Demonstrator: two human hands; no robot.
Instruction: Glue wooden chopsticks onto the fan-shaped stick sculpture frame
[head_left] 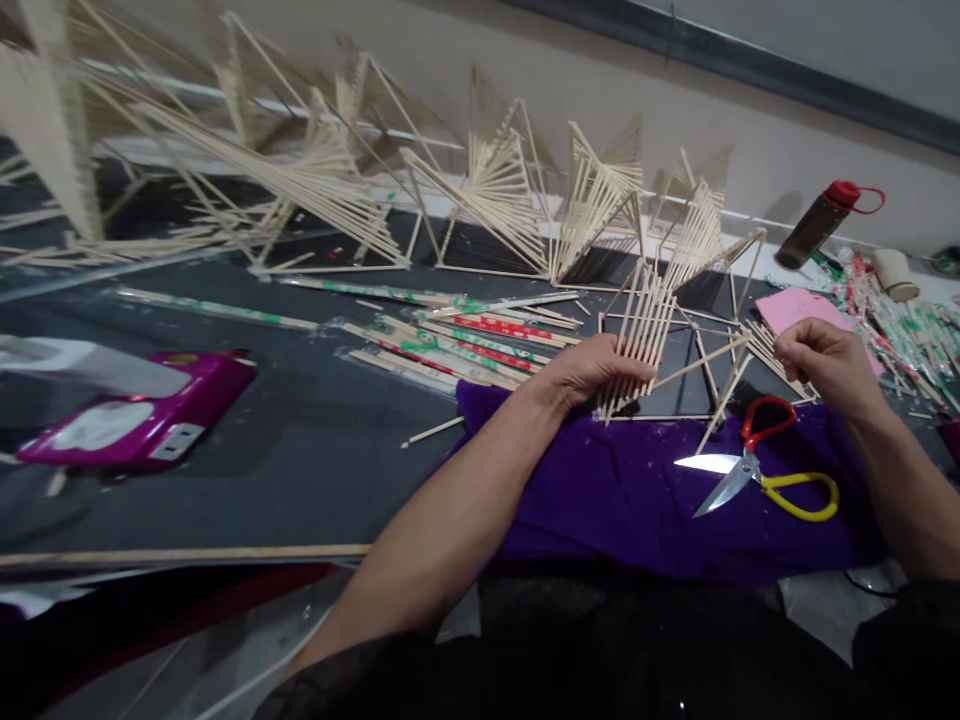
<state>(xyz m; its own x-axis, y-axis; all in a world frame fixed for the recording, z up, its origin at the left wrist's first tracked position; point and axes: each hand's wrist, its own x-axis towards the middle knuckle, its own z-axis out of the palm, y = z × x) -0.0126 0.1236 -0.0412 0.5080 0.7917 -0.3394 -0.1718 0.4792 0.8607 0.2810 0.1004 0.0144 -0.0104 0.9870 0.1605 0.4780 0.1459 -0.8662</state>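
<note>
My left hand (pixel 604 370) is closed around the lower part of a stick lattice (pixel 646 318), a fan of thin pale wooden sticks joined to a larger open frame. To the right, above the purple cloth (pixel 585 490), my right hand (pixel 817 360) is raised with its fingers curled together; whatever they pinch, if anything, is too small to make out. Between the hands, loose-looking sticks (pixel 720 372) cross at an angle. Scissors (pixel 742 468) with one red and one yellow handle lie spread on the cloth, below my right hand.
Several stick structures (pixel 495 205) line the back of the table. Wrapped stick bundles (pixel 480 345) lie left of my left hand. A magenta packet (pixel 157 410) is far left. A pink pad (pixel 802 308), a dark bottle (pixel 816 225) and a paper cup (pixel 895 275) stand or lie right.
</note>
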